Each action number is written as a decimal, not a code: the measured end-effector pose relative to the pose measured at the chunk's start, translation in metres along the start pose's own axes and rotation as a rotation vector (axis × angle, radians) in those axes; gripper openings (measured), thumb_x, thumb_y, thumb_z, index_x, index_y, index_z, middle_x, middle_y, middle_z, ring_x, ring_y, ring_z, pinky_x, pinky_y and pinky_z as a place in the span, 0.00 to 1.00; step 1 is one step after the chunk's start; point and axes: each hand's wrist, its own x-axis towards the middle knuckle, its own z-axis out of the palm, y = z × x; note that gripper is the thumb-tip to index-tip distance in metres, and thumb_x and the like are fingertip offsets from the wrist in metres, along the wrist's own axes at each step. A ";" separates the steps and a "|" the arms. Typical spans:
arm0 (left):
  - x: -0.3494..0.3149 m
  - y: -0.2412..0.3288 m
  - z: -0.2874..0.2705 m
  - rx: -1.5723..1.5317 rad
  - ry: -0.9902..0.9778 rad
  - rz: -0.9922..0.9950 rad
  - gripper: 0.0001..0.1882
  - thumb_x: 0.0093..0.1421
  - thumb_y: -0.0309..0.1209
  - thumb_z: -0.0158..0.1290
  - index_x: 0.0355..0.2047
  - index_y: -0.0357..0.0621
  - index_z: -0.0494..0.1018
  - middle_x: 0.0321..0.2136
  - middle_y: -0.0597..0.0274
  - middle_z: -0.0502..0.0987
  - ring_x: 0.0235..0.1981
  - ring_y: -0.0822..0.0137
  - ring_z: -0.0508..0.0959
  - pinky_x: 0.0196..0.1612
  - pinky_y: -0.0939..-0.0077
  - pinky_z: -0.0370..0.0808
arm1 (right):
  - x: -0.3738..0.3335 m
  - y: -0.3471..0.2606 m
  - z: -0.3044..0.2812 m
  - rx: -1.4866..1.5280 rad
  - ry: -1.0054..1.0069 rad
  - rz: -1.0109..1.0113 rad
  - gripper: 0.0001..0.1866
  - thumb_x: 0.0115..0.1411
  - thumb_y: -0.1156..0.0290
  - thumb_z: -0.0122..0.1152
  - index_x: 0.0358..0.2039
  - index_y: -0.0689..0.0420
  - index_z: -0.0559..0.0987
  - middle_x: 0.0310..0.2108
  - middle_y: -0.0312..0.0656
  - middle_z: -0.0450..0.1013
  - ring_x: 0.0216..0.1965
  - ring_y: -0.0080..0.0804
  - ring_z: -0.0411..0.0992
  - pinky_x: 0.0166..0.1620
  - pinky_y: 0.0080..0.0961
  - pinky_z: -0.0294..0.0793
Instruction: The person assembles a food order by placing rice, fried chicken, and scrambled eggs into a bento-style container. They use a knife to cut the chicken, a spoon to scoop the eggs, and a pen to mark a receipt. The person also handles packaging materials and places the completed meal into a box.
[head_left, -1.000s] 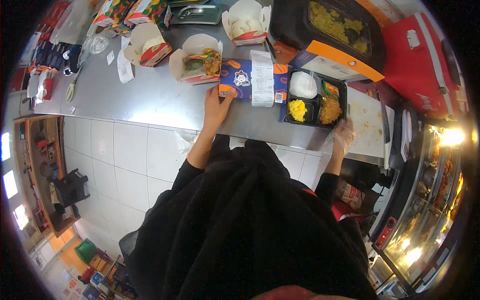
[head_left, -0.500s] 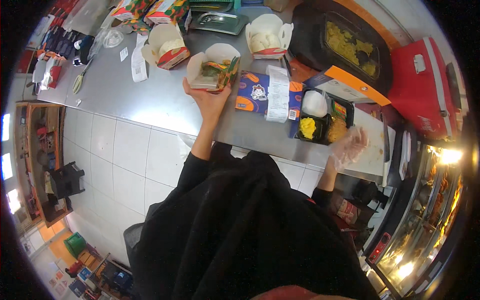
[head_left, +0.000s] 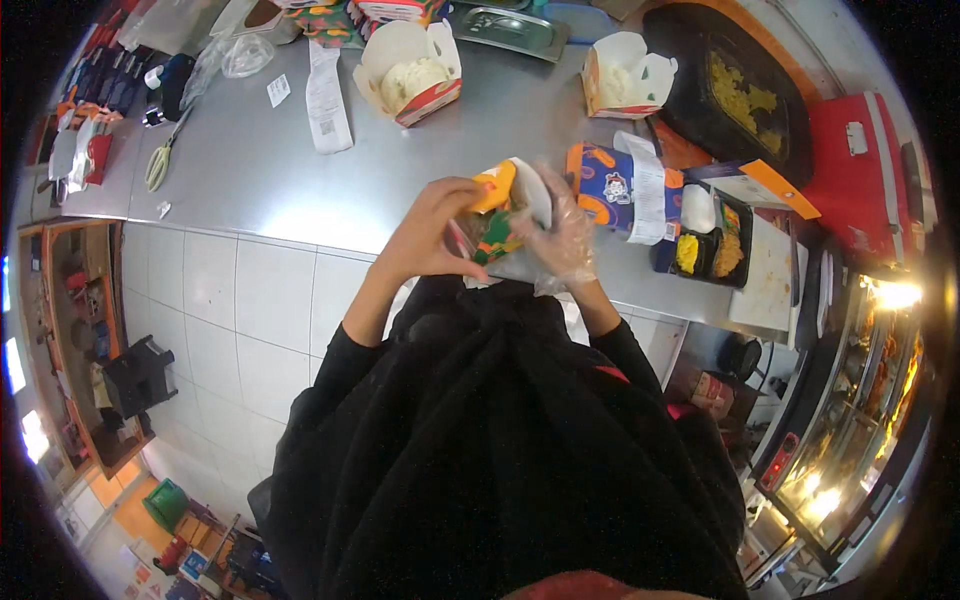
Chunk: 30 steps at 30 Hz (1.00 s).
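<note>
A takeaway box (head_left: 497, 243) with a green, red and yellow pattern is at the near edge of the steel counter, tilted between my two hands. My bare left hand (head_left: 437, 228) wraps round its left side, thumb low and fingers on the yellow-orange top flap. My right hand (head_left: 562, 238), in a clear plastic glove, presses the white flap and right side; its fingertips are partly hidden. The box's contents are hidden. Close to my right hand lies a blue and orange carton (head_left: 598, 186) with a paper receipt (head_left: 649, 190) on it.
Two open boxes hold white rice: one box (head_left: 440, 97) behind my hands, another box (head_left: 640, 95) farther right. A black meal tray (head_left: 733, 272), a cutting board (head_left: 768, 262) and a red cooler (head_left: 850, 215) stand right. Scissors (head_left: 158, 165) lie left; a lit display cabinet (head_left: 850, 450) is lower right.
The held box has moved right and nearer to me, and its open top is now folded inward. My right hand has come left from beside the meal tray onto the box.
</note>
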 end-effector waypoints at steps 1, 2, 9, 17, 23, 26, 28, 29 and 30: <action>0.001 -0.003 0.004 0.029 -0.030 0.003 0.47 0.28 0.51 0.63 0.48 0.38 0.61 0.47 0.53 0.63 0.49 0.54 0.62 0.51 0.63 0.59 | 0.001 -0.004 0.007 -0.004 0.093 -0.050 0.32 0.45 0.64 0.62 0.51 0.56 0.63 0.41 0.48 0.69 0.41 0.37 0.70 0.43 0.26 0.68; 0.002 -0.004 0.009 0.057 -0.062 0.009 0.47 0.29 0.52 0.62 0.48 0.38 0.61 0.47 0.53 0.62 0.49 0.54 0.62 0.50 0.63 0.59 | 0.002 -0.005 0.009 -0.020 0.037 -0.036 0.30 0.46 0.66 0.61 0.51 0.55 0.64 0.41 0.48 0.68 0.42 0.37 0.70 0.44 0.26 0.67; 0.011 0.000 0.027 0.438 0.060 -0.157 0.46 0.34 0.53 0.59 0.48 0.36 0.56 0.48 0.46 0.59 0.49 0.48 0.61 0.48 0.59 0.61 | 0.003 0.017 0.010 -0.364 -0.079 -0.360 0.22 0.51 0.73 0.53 0.49 0.56 0.65 0.44 0.50 0.66 0.44 0.38 0.67 0.47 0.29 0.65; -0.010 -0.004 0.016 0.025 0.186 0.009 0.42 0.34 0.44 0.64 0.47 0.41 0.56 0.51 0.43 0.52 0.52 0.48 0.55 0.51 0.57 0.58 | -0.006 -0.029 0.028 0.160 0.294 0.529 0.28 0.48 0.68 0.56 0.50 0.63 0.61 0.47 0.46 0.63 0.50 0.35 0.61 0.52 0.26 0.57; -0.024 -0.016 0.019 -0.109 0.265 0.130 0.37 0.37 0.42 0.63 0.43 0.41 0.59 0.49 0.47 0.56 0.50 0.51 0.59 0.52 0.60 0.57 | -0.006 -0.003 0.009 0.283 0.040 0.259 0.30 0.41 0.70 0.54 0.47 0.64 0.63 0.45 0.51 0.64 0.47 0.37 0.63 0.51 0.28 0.60; -0.022 -0.015 0.015 -0.033 0.179 0.146 0.33 0.39 0.41 0.62 0.42 0.41 0.60 0.47 0.52 0.61 0.48 0.52 0.62 0.51 0.61 0.59 | -0.010 0.005 -0.012 0.189 -0.205 0.031 0.30 0.42 0.71 0.50 0.49 0.63 0.63 0.48 0.51 0.62 0.51 0.39 0.61 0.54 0.29 0.57; -0.020 -0.015 0.012 0.026 0.118 0.125 0.31 0.40 0.40 0.61 0.41 0.40 0.61 0.45 0.54 0.63 0.47 0.53 0.63 0.50 0.61 0.59 | -0.010 -0.008 -0.021 0.129 -0.348 -0.021 0.29 0.44 0.70 0.48 0.50 0.62 0.63 0.51 0.51 0.60 0.53 0.39 0.59 0.56 0.29 0.55; -0.018 -0.016 0.009 0.044 0.095 0.103 0.30 0.40 0.39 0.60 0.41 0.40 0.61 0.45 0.55 0.63 0.47 0.54 0.63 0.50 0.62 0.60 | -0.009 -0.007 -0.022 0.056 -0.376 -0.078 0.28 0.45 0.70 0.48 0.51 0.61 0.63 0.52 0.51 0.58 0.54 0.39 0.58 0.56 0.30 0.54; -0.016 -0.015 0.008 0.063 0.071 0.082 0.29 0.41 0.39 0.60 0.41 0.40 0.62 0.45 0.55 0.64 0.47 0.54 0.63 0.49 0.63 0.60 | -0.006 -0.005 -0.023 -0.016 -0.404 -0.136 0.27 0.47 0.70 0.47 0.51 0.60 0.63 0.54 0.51 0.57 0.55 0.39 0.57 0.57 0.31 0.53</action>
